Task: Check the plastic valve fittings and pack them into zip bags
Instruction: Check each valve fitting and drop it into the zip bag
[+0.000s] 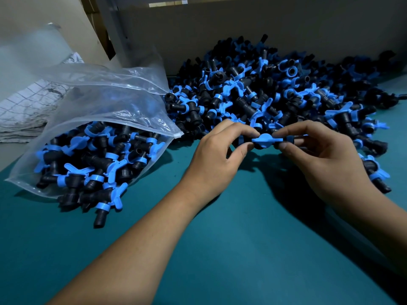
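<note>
**One valve in hand for checking, bag waiting at your left**

Nearest you, your forearms cross the teal table top [231,249]. Just beyond, your left hand [217,159] and right hand [323,159] hold a single valve fitting [267,140] between them above the table, each pinching one end between thumb and fingertips, its blue butterfly handle facing up. This looks like the checking step: you are probably turning the piece or testing the handle.

To your left lies the open zip bag [105,106], on its side and already well filled, with a few fittings spilling from its mouth onto the table. If this piece passes, the next move calls for one hand to let go while the other carries it over to that mouth.

Farther back, the loose pile of fittings [275,91] spreads up to the cardboard wall [242,29]. A checked cloth [28,106] lies behind the bag.
</note>
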Motion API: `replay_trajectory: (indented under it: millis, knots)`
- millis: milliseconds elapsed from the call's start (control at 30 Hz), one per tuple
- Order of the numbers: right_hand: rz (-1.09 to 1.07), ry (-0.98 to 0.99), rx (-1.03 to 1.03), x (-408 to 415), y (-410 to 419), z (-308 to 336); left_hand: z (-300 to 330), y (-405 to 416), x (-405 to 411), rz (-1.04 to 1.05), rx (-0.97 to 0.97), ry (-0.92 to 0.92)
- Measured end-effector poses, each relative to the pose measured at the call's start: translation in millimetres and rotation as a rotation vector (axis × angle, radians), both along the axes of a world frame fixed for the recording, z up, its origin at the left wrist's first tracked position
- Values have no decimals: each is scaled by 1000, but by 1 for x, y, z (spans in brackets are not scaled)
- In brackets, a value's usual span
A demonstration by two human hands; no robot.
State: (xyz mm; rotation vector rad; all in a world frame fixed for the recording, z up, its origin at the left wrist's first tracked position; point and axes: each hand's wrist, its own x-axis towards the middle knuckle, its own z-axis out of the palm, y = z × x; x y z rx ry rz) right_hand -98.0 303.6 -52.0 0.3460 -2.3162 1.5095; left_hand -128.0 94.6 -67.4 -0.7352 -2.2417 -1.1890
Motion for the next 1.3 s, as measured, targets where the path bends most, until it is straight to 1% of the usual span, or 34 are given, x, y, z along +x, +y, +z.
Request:
replay_trajectory:
  millis: [133,367,467,533,633,800,967,1200,1300]
  knots:
    - [-15,-5,-11,1,0,0,0,0,0,6,16,-10]
    - [26,-5,-132,0,-2,0,-1,0,-1,6,74,-55]
    - [54,19,-157,0,-2,0,-1,-1,-2,-32,147,-124]
    - [82,59,-146,1,-3,1,-1,-2,-2,-77,205,-193]
    - [122,100,-107,2,-5,1,-2,-3,-2,-121,253,-248]
    - [63,126,-57,2,-6,-2,-2,-2,0,-137,259,-273]
    - [9,86,-29,-1,-3,-3,-2,-2,0,-110,240,-252]
    - [117,-41,-18,-5,6,-4,-3,-4,-2,-109,330,-298]
    - [125,-61,49,-6,7,-3,-3,-3,-2,-94,313,-305]
